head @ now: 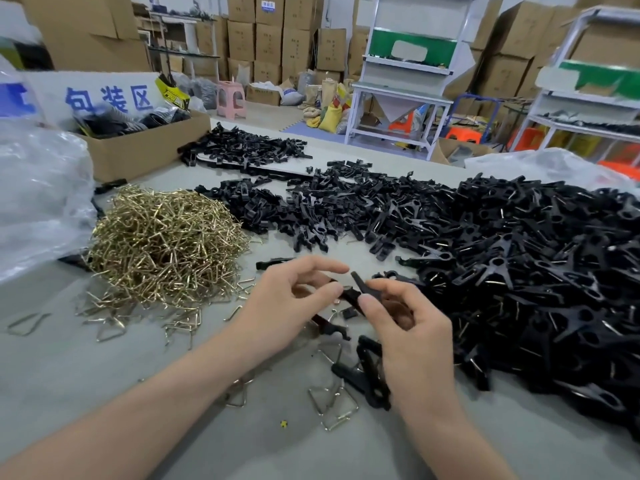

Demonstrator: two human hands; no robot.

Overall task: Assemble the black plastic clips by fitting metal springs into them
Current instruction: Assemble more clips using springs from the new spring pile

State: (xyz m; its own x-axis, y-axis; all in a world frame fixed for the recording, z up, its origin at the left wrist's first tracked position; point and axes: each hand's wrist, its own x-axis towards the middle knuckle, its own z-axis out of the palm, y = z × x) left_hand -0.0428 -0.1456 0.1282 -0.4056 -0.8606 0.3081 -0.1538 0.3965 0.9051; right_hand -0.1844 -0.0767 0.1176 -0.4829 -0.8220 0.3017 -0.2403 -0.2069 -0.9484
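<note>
Centrally, left grip [292, 304] and right grip [408, 327] both pinch 1 black clip [358, 286] between them.

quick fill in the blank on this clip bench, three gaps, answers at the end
1. The left hand and right hand hold a black plastic ___ between them.
2. The spring heap lies to the person's ___.
3. The box behind it is made of ___.
Missing: clip; left; cardboard.

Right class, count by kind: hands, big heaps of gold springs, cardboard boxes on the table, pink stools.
Hands: 2, left hand and right hand
Big spring heap: 1
Open cardboard box on the table: 1
Pink stool: 1
Total: 5
</note>
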